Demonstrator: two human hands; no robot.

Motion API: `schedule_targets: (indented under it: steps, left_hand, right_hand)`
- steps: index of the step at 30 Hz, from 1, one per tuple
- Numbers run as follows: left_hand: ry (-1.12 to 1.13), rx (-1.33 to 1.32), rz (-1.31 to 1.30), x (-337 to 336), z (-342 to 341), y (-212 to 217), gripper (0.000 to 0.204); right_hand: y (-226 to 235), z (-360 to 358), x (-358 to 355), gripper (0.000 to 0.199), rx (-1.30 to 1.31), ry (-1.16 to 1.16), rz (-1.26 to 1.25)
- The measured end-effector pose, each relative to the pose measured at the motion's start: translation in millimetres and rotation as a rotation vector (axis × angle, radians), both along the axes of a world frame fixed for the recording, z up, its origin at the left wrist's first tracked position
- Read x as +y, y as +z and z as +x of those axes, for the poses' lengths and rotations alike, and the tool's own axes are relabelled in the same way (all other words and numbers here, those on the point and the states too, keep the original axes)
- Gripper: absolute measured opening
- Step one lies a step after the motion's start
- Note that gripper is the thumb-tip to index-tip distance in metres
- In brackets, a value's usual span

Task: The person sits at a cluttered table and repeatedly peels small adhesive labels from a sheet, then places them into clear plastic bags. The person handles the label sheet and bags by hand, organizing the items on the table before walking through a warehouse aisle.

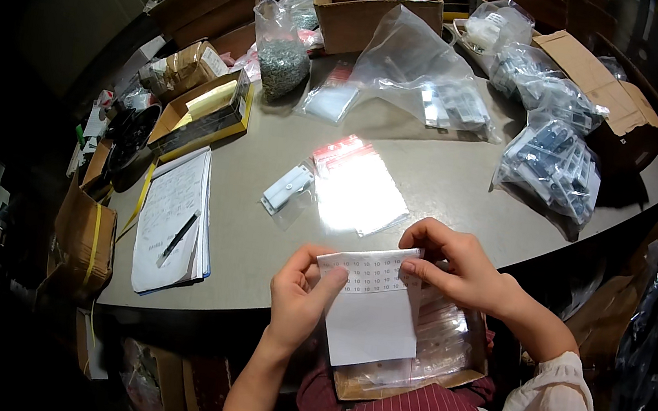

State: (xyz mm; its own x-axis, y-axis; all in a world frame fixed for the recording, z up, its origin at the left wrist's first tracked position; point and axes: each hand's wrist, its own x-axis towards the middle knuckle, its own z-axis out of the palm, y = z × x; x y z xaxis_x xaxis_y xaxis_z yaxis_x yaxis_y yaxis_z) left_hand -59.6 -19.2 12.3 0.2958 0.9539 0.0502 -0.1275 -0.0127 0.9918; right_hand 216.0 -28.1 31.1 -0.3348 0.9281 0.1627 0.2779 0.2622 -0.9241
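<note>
My left hand (300, 294) and my right hand (454, 264) both hold a white sheet of small printed stickers (373, 309) above my lap. The left thumb presses its top left corner; the right fingers pinch its top right edge. Under the sheet a shallow cardboard tray (372, 386) with clear plastic bags (444, 339) rests on my lap. Just beyond my hands, on the grey table (463, 181), lies a stack of clear zip bags with red strips (356, 184) and a small bag holding a white plastic part (287, 189).
A paper pad with a black pen (178, 238) lies at the left. Open cardboard boxes (378, 2) stand at the back, with a bag of small metal parts (283, 60) and bags of dark components (552, 163) at the right. More boxes stand around the table.
</note>
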Motion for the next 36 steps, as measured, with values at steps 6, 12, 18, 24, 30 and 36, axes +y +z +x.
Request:
schedule_targets:
  steps: [6, 12, 18, 24, 30, 36]
  left_hand:
    - [0.055, 0.053, 0.056, 0.6, 3.4, -0.1, 0.018]
    - [0.1, 0.071, 0.014, 5.9, -3.5, -1.1, 0.018]
    - [0.087, 0.108, -0.005, 11.2, -6.8, -3.5, 0.023]
    - [0.115, 0.08, 0.036, 7.2, -5.4, -2.9, 0.022]
    - [0.179, 0.014, 0.015, -5.8, -17.5, -3.4, 0.022]
    - [0.277, -0.037, 0.034, -11.5, -40.4, 1.5, 0.021]
  right_hand:
    - [-5.7, 4.3, 3.3, 0.031, -0.173, -0.073, 0.214]
    - [-4.7, 3.0, 10.1, 0.046, -0.242, -0.077, 0.662]
    - [2.5, -12.8, 89.0, 0.012, -0.277, -0.037, 0.577]
    - [-38.9, -23.4, 143.1, 0.037, -0.585, -0.138, 0.771]
    - [-12.5, 52.5, 117.7, 0.093, -0.707, -0.171, 0.217]
    - [-22.8, 83.3, 13.6, 0.1, -0.732, -0.147, 0.317]
